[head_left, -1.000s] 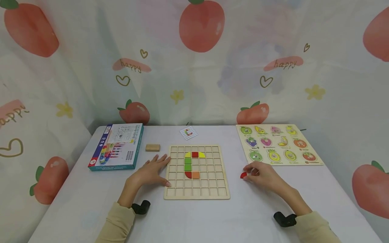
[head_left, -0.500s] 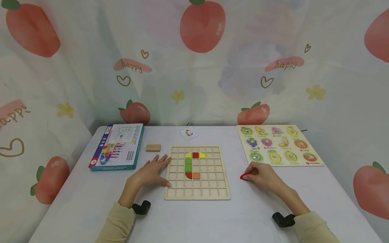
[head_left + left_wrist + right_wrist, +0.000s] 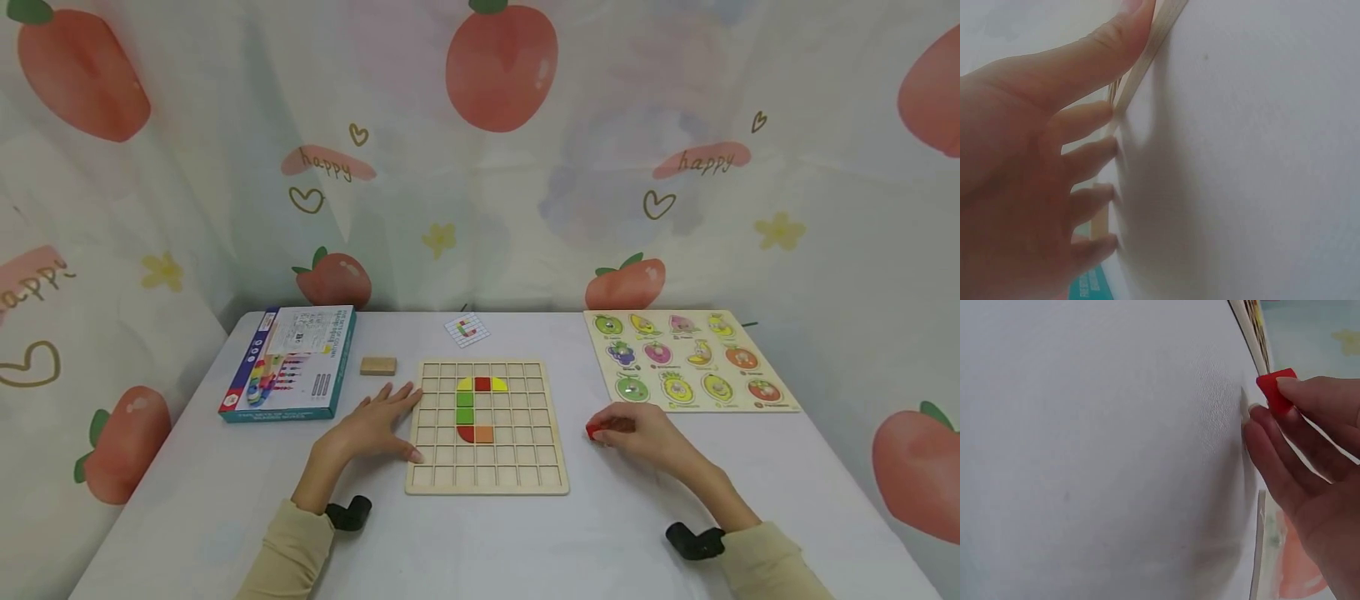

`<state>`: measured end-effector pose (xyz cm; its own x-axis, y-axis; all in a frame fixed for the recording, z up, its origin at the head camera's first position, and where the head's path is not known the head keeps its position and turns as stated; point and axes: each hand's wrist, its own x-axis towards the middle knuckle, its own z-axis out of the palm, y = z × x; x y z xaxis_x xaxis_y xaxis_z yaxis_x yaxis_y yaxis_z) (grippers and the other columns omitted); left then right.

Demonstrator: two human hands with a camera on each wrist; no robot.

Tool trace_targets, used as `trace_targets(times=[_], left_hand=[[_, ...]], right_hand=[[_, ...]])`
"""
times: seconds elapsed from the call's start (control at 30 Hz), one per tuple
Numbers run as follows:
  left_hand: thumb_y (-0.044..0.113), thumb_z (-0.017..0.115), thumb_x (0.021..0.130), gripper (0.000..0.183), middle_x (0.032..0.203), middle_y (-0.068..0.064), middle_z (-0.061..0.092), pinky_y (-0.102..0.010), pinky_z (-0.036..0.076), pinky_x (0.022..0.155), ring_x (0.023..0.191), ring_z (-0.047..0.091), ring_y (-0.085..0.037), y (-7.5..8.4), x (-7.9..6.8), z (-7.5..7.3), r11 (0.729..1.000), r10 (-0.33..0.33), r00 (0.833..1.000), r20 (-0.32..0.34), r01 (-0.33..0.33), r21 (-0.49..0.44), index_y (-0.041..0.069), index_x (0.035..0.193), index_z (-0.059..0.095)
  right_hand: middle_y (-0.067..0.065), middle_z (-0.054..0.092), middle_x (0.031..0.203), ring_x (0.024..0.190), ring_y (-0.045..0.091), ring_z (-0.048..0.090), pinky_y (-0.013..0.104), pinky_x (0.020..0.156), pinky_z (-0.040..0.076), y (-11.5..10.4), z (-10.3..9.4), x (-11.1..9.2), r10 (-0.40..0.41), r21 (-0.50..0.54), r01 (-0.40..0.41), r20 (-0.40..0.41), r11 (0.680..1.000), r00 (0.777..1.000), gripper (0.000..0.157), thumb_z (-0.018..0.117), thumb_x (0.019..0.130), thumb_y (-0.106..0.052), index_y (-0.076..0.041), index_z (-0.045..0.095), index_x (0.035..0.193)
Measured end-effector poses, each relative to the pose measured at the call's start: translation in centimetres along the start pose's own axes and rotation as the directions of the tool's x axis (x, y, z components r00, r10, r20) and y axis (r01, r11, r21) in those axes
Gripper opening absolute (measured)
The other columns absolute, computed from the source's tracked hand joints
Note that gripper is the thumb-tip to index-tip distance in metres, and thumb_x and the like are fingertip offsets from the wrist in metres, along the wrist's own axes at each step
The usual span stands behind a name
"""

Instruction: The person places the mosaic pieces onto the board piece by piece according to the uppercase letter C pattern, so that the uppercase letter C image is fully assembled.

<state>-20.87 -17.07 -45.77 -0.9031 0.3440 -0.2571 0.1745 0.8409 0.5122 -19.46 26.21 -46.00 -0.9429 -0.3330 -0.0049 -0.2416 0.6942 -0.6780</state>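
Note:
A wooden grid board [image 3: 525,475] lies in the middle of the table, with red, yellow, green and orange tiles [image 3: 465,407] set in a C-like shape on it. My left hand [image 3: 373,425] rests at the board's left edge, fingers spread, thumb on its rim; the left wrist view shows the fingertips [image 3: 1105,149] down at the table. To the right of the board, my right hand [image 3: 637,432] pinches a small red tile [image 3: 1277,392] between thumb and fingers. That tile shows one curved side, and the fingers cover part of it.
Behind the board lies a small pattern card [image 3: 467,330]. A wooden block [image 3: 378,366] and a boxed set [image 3: 288,362] stand to the left. At the back right is a fruit puzzle board [image 3: 690,358], just beyond my right hand.
My right hand has turned the red tile between its fingers and shifted slightly left toward the grid board. The left hand has stayed at the board's edge.

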Motion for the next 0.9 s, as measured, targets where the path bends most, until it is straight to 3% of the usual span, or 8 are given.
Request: trace_targets(times=[0.2,0.5,0.9], left_hand=[[0.041,0.091,0.074,0.106,0.171,-0.01,0.025,-0.064,0.007,0.127,0.159,0.009,-0.042,0.1,0.0,0.0,1.0,-0.007,1.0,0.001,0.007,-0.002,0.013,0.161,0.036],[0.041,0.091,0.074,0.107,0.171,-0.012,0.024,-0.064,0.007,0.127,0.159,0.009,-0.043,0.4,-0.1,0.1,1.0,0.0,1.0,0.014,0.0,-0.009,0.012,0.161,0.036],[0.04,0.091,0.074,0.107,0.171,-0.011,0.025,-0.064,0.006,0.127,0.159,0.008,-0.042,0.3,-0.2,0.0,1.0,-0.016,1.0,0.002,0.016,-0.006,0.013,0.161,0.036]], right_hand=[[-0.004,0.075,0.095,0.084,0.01,0.066,0.019,0.078,0.057,-0.5,0.5,0.5,-0.011,0.03,0.011,0.01,0.999,1.0,0.014,0.079,0.09,-0.012,-0.012,0.076,0.103],[0.005,0.076,0.101,0.086,0.014,0.068,0.02,0.075,0.059,-1.6,1.2,1.3,-0.047,0.134,0.043,0.028,0.99,0.998,0.026,0.076,0.09,-0.006,-0.007,0.073,0.116],[0.001,0.077,0.095,0.084,0.014,0.068,0.02,0.077,0.057,-2.9,2.7,2.5,-0.062,0.153,0.053,0.051,0.987,0.997,0.013,0.077,0.091,-0.009,-0.011,0.077,0.103]])
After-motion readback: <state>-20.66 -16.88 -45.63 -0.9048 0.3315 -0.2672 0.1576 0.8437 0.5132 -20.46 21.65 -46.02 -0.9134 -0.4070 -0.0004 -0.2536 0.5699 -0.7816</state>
